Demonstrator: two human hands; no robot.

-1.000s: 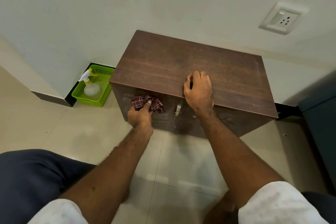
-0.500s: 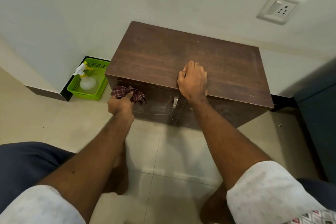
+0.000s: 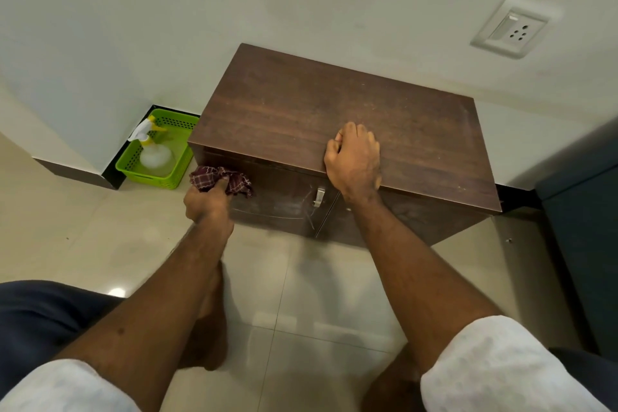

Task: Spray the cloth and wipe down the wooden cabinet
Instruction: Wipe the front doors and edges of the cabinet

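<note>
A low dark wooden cabinet (image 3: 334,110) stands against the white wall, with a metal handle (image 3: 320,196) on its front door. My left hand (image 3: 207,202) grips a crumpled maroon checked cloth (image 3: 230,179) and presses it against the upper left of the cabinet's front. My right hand (image 3: 354,157) rests curled on the front edge of the cabinet top, holding nothing. A clear spray bottle (image 3: 152,150) with a white and yellow head lies in a green basket left of the cabinet.
The green basket (image 3: 133,157) sits on the tiled floor in the wall corner. A wall socket (image 3: 511,28) is mounted up right. A dark blue piece of furniture (image 3: 582,244) stands to the cabinet's right. My bare feet are on the tiles below.
My left hand has slid the cloth leftward along the cabinet front, from near the handle to the left edge. My right hand stays on the top edge.
</note>
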